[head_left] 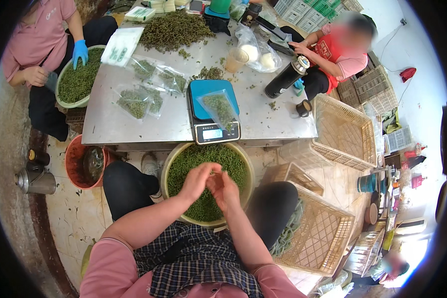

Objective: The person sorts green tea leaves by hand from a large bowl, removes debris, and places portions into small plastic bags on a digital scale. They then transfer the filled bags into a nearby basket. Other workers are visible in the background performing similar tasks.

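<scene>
My left hand [197,182] and my right hand [224,190] meet over a round pale basin [250,171] between my knees. Small green berries [232,161], like fresh green peppercorns, fill it. The fingers of both hands are bent and pinched close together; what they hold, if anything, is too small to make out. Beyond the basin, at the table's near edge, stands a digital scale [198,107] with a blue top and a lit display. A clear plastic bag [220,110] partly filled with green berries lies on it.
The metal table [159,130] carries filled clear bags [133,103], a heap of darker berries [171,31] and a black thermos [287,77]. Left are a red bucket [73,166] and a co-worker's blue-gloved hand [80,52] over another basin. Plastic crates [315,233] stand right; another person sits behind the table.
</scene>
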Action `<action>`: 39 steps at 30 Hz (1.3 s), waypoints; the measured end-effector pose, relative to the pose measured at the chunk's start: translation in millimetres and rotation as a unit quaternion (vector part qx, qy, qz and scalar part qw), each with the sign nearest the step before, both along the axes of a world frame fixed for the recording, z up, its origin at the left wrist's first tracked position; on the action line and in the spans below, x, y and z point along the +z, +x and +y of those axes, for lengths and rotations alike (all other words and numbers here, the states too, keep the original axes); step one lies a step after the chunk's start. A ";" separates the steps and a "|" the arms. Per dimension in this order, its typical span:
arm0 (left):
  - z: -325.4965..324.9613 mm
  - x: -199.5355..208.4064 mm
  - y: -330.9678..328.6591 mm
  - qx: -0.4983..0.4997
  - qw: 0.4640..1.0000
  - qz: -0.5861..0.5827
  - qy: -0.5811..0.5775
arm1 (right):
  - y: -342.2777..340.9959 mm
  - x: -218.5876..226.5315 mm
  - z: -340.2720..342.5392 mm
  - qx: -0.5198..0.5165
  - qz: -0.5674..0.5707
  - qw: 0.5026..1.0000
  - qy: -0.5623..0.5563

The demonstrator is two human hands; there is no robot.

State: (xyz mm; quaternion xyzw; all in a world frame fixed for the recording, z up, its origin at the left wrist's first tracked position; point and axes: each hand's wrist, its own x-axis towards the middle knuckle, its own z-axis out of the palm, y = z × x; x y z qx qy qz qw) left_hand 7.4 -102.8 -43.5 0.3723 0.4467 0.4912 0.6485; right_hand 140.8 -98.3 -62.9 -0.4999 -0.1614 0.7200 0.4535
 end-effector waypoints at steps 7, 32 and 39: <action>-6.9 5.5 1.0 -0.010 0.988 0.079 0.133 | 16.0 -8.8 -2.6 -0.103 0.185 0.966 -0.146; 7.7 22.5 -29.0 0.043 0.961 0.188 0.198 | 18.9 66.5 54.0 -0.032 -0.625 0.655 0.423; 9.6 43.0 -31.5 0.088 0.899 0.331 0.273 | -9.3 68.4 86.5 -0.044 -0.622 0.610 0.489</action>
